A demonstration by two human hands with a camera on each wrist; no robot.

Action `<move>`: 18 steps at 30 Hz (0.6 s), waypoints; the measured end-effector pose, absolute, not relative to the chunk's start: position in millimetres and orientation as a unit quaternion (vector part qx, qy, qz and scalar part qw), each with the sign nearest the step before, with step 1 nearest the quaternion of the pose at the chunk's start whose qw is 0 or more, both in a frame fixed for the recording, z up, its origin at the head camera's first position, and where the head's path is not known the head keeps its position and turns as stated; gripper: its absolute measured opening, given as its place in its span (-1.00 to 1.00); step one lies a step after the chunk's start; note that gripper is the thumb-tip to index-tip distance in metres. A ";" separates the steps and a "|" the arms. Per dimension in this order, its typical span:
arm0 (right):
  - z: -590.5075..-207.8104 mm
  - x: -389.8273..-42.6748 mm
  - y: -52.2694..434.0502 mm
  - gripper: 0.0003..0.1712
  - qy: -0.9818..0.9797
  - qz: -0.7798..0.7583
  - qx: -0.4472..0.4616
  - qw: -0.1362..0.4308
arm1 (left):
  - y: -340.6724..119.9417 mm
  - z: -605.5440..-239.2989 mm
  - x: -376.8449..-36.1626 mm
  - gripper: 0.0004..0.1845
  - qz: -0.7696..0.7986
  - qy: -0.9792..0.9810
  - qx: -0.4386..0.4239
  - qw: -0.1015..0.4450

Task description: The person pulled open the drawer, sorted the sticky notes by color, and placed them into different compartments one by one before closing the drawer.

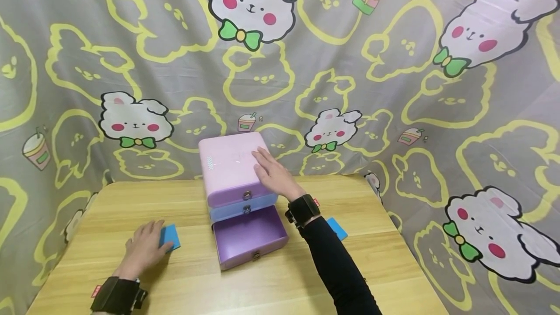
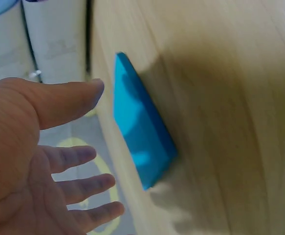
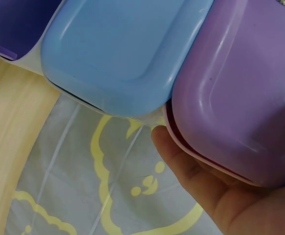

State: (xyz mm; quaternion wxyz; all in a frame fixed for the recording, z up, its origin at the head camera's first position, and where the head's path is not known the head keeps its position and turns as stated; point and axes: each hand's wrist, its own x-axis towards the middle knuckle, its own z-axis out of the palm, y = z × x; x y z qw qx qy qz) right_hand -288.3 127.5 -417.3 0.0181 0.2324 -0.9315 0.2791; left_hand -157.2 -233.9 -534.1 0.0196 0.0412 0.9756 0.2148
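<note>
A small drawer cabinet with a pink top (image 1: 229, 159) stands at the back of the table. Its bottom purple drawer (image 1: 249, 232) is pulled out, and nothing shows inside. The blue middle drawer (image 3: 118, 44) and purple top drawer (image 3: 240, 83) are pushed in. My right hand (image 1: 277, 176) rests on the cabinet's top right edge, its thumb along the side in the right wrist view. My left hand (image 1: 144, 247) hovers beside a flat blue square (image 1: 172, 237) on the table. In the left wrist view, its thumb and fingers are spread, apart from the blue square (image 2: 140, 127).
A second blue piece (image 1: 337, 228) lies on the wooden table (image 1: 188, 286), right of the cabinet and partly behind my right forearm. A grey curtain (image 1: 280, 125) with cartoon rabbits hangs close behind the table and around its sides.
</note>
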 end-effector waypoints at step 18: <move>-416.4 -287.6 126.6 -0.34 -0.930 0.284 0.232 0.014 | -251.0 -542.7 -160.9 -0.26 0.206 0.976 0.031 0.058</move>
